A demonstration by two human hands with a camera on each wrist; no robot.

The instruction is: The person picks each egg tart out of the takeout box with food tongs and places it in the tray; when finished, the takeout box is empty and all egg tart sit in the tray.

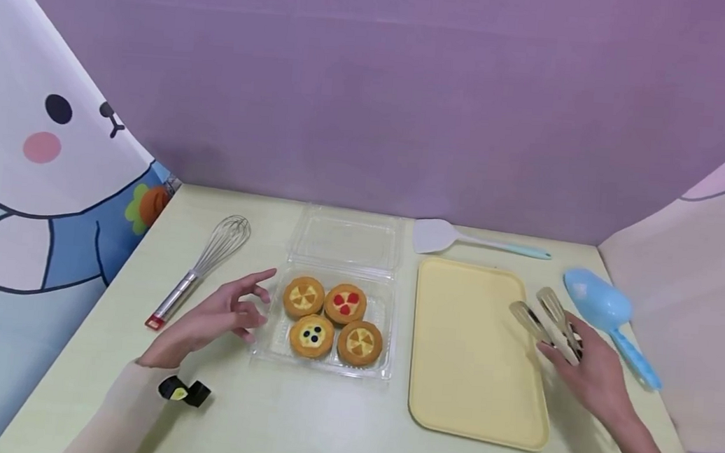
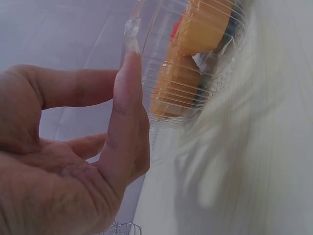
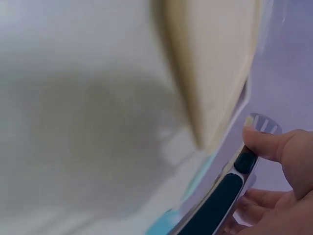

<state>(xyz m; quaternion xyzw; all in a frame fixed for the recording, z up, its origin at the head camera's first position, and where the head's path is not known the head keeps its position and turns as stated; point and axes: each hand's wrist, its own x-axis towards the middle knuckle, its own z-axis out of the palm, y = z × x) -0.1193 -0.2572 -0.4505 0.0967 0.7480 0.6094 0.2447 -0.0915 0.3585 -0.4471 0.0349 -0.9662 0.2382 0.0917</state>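
A clear plastic clamshell box (image 1: 389, 316) stands with its lid (image 1: 345, 239) folded back, holding several small tarts. One tart has red pieces (image 1: 346, 304), another dark dots (image 1: 311, 336), and others carry orange wedges (image 1: 360, 343). At the box's left side is my left hand (image 1: 213, 321), its fingers loosely bent and holding nothing; a fingertip (image 2: 132, 56) comes up against the box's edge in the left wrist view. My right hand (image 1: 598, 376) grips tongs (image 1: 551, 306) with dark green handles (image 3: 210, 205). Their slotted heads are apart, near the right edge of the yellow tray (image 1: 473, 353).
A whisk (image 1: 198, 275) with a red-tipped handle lies left of the box. Behind the tray lies a white spatula (image 1: 435, 236) with a pale blue handle. A blue scoop (image 1: 600, 299) rests right of the tongs. Purple cloth (image 1: 370, 115) rises behind the table.
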